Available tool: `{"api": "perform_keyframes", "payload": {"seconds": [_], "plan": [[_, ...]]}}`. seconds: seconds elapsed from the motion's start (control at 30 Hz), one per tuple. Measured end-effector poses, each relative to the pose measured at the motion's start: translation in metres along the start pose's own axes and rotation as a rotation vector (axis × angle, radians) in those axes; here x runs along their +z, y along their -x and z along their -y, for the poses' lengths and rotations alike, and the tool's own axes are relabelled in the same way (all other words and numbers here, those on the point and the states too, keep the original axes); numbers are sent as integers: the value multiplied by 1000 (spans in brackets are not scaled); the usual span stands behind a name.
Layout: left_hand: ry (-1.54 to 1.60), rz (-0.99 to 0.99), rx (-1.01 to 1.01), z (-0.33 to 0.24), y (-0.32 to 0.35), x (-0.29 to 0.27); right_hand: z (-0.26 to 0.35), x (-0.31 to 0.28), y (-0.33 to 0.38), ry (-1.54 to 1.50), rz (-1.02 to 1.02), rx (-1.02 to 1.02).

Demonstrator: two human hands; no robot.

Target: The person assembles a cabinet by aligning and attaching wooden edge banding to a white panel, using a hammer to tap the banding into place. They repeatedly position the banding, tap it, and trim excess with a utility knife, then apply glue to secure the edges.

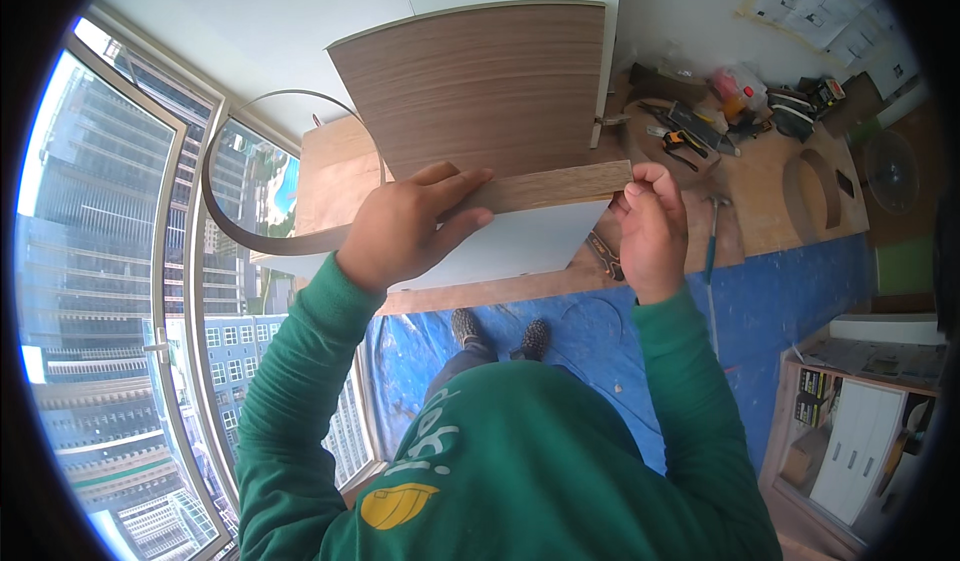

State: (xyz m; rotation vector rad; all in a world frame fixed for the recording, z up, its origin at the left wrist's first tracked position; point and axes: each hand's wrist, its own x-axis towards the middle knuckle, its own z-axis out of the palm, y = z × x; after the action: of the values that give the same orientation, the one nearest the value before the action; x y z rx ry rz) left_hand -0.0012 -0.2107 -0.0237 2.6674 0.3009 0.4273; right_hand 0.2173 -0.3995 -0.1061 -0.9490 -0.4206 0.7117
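A long wood-grain edging strip (555,187) lies along the upper edge of a white-faced panel (505,246). My left hand (400,223) is closed over the strip and the panel edge, thumb and fingers pointing right. At the panel's right corner, my right hand (652,233) pinches the strip's end between thumb and fingers. Past my left hand the strip runs off the panel and curls up in a wide, loose loop. Behind the panel stands a larger wood-grain board (480,91), upright or leaning.
Beneath the panel is a plywood worktop (440,301). On its right are a hammer (712,239), orange-and-black pliers (683,143), an orange-and-black hand tool (605,255) and a coiled strip (830,189). Blue sheeting (600,341) covers the floor. Tall windows (100,261) stand left, a shelf unit (850,441) lower right.
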Motion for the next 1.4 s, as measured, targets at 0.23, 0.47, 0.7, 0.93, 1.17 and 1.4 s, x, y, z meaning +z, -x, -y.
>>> {"api": "perform_keyframes", "payload": {"seconds": [0.23, 0.47, 0.7, 0.93, 1.17, 1.4], "plan": [[-26, -13, -7, -1, 3, 0, 6, 4, 3, 143, 41, -16], [-27, -19, 2, 0, 4, 3, -1, -5, 4, 119, 38, -25], [15, 4, 18, 1, 6, 1, -3, -7, 5, 165, 30, -45], [56, 7, 5, 4, 4, 1, -3, -4, 2, 73, 18, -21], [95, 19, -39, 7, 2, -1, -4, -5, -5, 94, -20, 27], [106, 7, -46, 9, -2, -1, -8, -5, -8, 127, -23, 23]]}}
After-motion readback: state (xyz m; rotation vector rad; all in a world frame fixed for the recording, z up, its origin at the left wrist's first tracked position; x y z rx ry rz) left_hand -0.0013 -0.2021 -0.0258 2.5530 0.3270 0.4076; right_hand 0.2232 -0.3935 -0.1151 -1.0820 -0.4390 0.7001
